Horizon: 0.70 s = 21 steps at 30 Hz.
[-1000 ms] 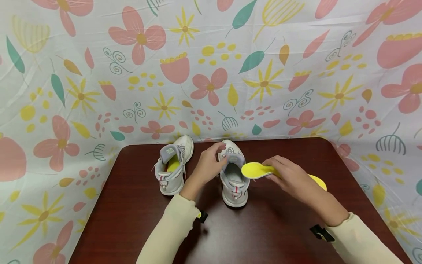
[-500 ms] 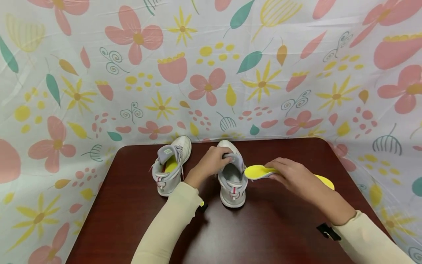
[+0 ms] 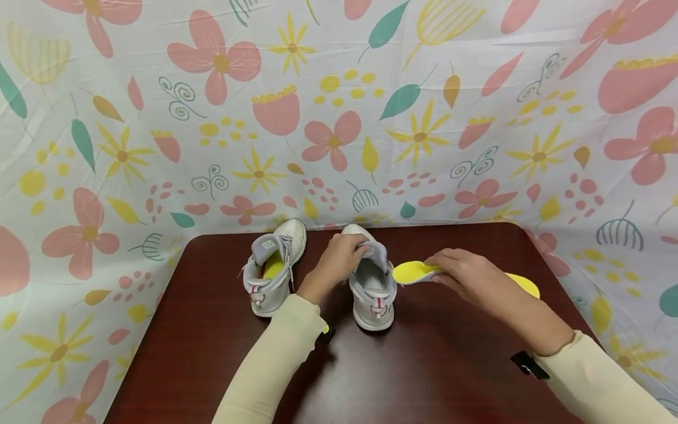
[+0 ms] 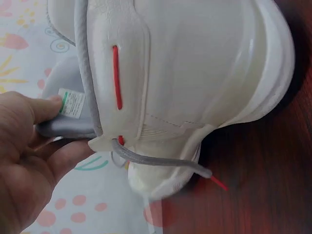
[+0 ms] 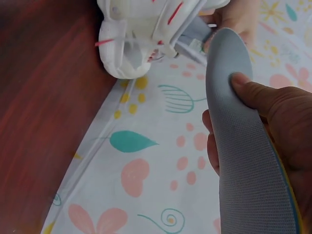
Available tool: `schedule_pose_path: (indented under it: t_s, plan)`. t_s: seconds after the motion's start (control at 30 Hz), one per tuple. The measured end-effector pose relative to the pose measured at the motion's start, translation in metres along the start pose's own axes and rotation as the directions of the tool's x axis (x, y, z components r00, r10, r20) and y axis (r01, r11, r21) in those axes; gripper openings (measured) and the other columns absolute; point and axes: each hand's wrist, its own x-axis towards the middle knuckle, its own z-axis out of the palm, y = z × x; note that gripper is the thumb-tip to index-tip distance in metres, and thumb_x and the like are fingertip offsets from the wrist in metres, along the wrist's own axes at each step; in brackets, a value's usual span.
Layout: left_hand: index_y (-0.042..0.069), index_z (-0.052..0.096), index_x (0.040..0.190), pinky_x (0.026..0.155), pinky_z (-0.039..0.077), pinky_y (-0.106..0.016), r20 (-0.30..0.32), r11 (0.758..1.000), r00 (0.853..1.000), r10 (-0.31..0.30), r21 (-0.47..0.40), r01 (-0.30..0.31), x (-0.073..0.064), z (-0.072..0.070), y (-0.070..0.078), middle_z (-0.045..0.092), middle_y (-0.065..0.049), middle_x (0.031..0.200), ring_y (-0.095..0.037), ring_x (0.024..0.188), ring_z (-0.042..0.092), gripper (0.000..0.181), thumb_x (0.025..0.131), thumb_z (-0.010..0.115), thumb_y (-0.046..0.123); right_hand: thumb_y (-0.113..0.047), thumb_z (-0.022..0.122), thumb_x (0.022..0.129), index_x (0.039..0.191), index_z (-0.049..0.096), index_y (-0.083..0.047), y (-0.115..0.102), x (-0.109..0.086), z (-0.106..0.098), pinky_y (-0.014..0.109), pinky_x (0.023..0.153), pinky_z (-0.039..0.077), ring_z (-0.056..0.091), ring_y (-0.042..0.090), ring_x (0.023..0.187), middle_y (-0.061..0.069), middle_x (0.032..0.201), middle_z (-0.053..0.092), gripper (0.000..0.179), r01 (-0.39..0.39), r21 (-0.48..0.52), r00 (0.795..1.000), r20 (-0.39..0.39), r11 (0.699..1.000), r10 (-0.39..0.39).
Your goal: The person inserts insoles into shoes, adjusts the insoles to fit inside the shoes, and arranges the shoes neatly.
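A white sneaker stands mid-table with its heel toward me and its opening facing up. My left hand pinches its grey padded tongue between thumb and fingers, beside a small white label. To the right of that sneaker, my right hand grips an insole around its middle. The insole is yellow on top and grey underneath; one end points at the sneaker's opening, and the other shows beyond the wrist. In the right wrist view my thumb presses the grey underside.
A matching sneaker stands to the left with a yellow insole inside. Both rest on a dark reddish-brown table. A loose grey lace hangs from the held sneaker. Behind the table hangs a flower-printed cloth.
My left hand has come down from over the sneaker and taken hold of its tongue, drawing it slightly left. The insole stays in my right hand, which has shifted slightly right.
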Motion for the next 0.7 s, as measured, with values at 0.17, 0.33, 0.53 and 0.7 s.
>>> schedule_pose_path:
  t_s: [0.17,0.33,0.53,0.7]
  plan:
    - [0.011,0.076,0.113,0.067,0.054,-0.025,-0.082,0.997,0.997,0.011,0.071,-0.005,-0.004,0.001,0.008,0.078,-0.004,0.104,-0.015,0.082,0.071,0.017,0.103,0.064,0.020,-0.009,0.089,0.078,0.111,0.075,-0.005,-0.002,0.006,0.001,0.038,0.077,0.061,0.071,0.021,0.092,0.005,0.104,0.073,0.036,-0.004,-0.008,1.000,0.010,1.000,0.004]
    - [0.008,0.074,0.096,0.056,0.046,-0.020,-0.158,0.998,0.987,-0.002,0.069,0.013,-0.010,0.005,0.018,0.074,-0.004,0.080,-0.010,0.063,0.063,0.016,0.104,0.064,0.018,-0.010,0.089,0.078,0.109,0.077,-0.005,-0.004,0.017,0.000,0.038,0.077,0.061,0.070,0.021,0.090,0.004,0.101,0.075,0.033,-0.011,-0.041,0.999,0.050,0.999,0.013]
    - [0.015,0.044,0.064,0.047,0.029,-0.018,-0.196,0.999,0.980,-0.024,0.040,0.033,-0.015,0.011,0.025,0.032,0.004,0.055,-0.006,0.047,0.033,0.044,0.103,0.063,0.017,-0.012,0.088,0.082,0.104,0.078,-0.006,-0.010,0.039,0.003,0.037,0.075,0.060,0.070,0.022,0.085,0.004,0.095,0.075,0.025,-0.009,-0.096,0.980,0.199,0.995,0.028]
    - [0.014,0.050,0.066,0.047,0.029,-0.019,-0.231,0.998,0.971,-0.056,0.026,0.064,-0.018,0.017,0.029,0.032,0.006,0.056,-0.008,0.049,0.032,0.038,0.101,0.065,0.016,-0.009,0.085,0.084,0.093,0.079,-0.008,-0.013,0.058,0.011,0.034,0.071,0.054,0.064,0.019,0.073,0.001,0.083,0.073,0.011,0.046,-0.132,0.954,0.301,0.990,-0.005]
